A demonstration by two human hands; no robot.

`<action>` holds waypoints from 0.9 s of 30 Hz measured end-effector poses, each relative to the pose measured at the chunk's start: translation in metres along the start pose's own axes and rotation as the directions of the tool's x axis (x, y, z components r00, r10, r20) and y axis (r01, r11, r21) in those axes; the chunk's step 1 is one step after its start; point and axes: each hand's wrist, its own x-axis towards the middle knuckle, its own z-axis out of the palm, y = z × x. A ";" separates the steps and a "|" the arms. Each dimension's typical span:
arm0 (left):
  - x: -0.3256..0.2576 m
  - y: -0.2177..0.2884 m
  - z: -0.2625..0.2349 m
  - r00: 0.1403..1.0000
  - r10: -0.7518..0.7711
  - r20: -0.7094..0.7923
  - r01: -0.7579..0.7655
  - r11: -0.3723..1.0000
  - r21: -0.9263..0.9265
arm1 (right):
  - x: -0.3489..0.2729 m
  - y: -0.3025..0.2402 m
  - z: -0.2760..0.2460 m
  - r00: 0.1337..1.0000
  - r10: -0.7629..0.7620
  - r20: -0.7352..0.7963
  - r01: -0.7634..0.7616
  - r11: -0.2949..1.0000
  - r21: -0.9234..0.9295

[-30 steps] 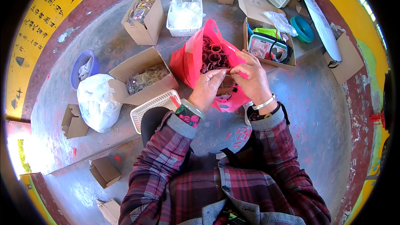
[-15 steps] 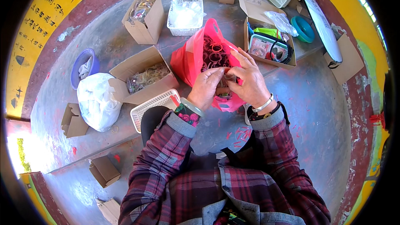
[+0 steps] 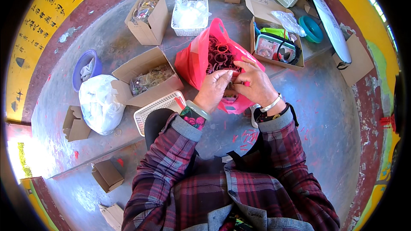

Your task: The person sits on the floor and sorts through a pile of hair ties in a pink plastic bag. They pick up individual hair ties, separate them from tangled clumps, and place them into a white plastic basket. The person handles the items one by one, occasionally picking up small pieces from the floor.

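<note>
"How do you hold it?"
"Over the pink bag (image 3: 191, 63), my left hand (image 3: 212, 87) pinches the small reddish piece (image 3: 235, 73) from eight o'clock; my right hand (image 3: 258, 85) pinches from four."
"Any trick?"
"I should pinch lightly and evenly."

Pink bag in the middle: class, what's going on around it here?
A person's left hand and right hand come together at the mouth of the open pink bag, pinching a small reddish piece, mostly hidden. Inside lie dark rings and at least one red one. An open cardboard box and a cream basket stand to the bag's left.
</note>
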 end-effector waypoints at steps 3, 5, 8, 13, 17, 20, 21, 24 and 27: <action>0.000 0.008 0.004 1.000 -0.029 0.001 0.029 0.999 -0.031 | 0.001 -0.003 0.005 0.989 0.065 -0.131 -0.055 0.995 0.083; 0.000 0.009 0.005 0.999 -0.044 0.003 0.044 0.998 -0.046 | 0.001 -0.005 0.006 0.982 0.076 -0.171 -0.063 0.995 0.083; 0.001 0.008 0.005 0.999 -0.035 -0.007 0.034 0.996 -0.083 | 0.003 -0.008 0.006 0.977 0.105 -0.185 -0.089 0.992 0.089; -0.001 0.010 0.004 0.997 -0.019 -0.072 0.009 0.991 -0.136 | 0.004 -0.008 0.001 0.963 0.097 -0.251 -0.089 0.995 0.041; 0.000 0.009 0.003 0.998 -0.005 -0.069 -0.001 0.996 -0.084 | 0.004 -0.007 -0.001 0.975 0.028 -0.219 -0.041 0.998 -0.057; 0.001 0.005 0.002 0.999 0.010 -0.052 -0.011 1.000 -0.016 | 0.004 -0.007 -0.003 0.982 0.000 -0.189 -0.017 0.996 -0.089; 0.001 0.003 0.002 0.999 0.006 -0.046 -0.006 1.000 0.021 | 0.004 -0.007 -0.003 0.984 -0.013 -0.177 -0.005 0.995 -0.096; 0.001 0.002 0.002 0.999 0.013 -0.036 -0.010 0.997 0.075 | 0.003 -0.006 -0.002 0.987 0.012 -0.159 -0.021 0.998 -0.055; 0.000 0.006 0.004 0.999 0.000 -0.041 0.000 1.000 0.003 | 0.004 -0.010 0.001 0.966 0.158 -0.205 -0.151 0.987 0.051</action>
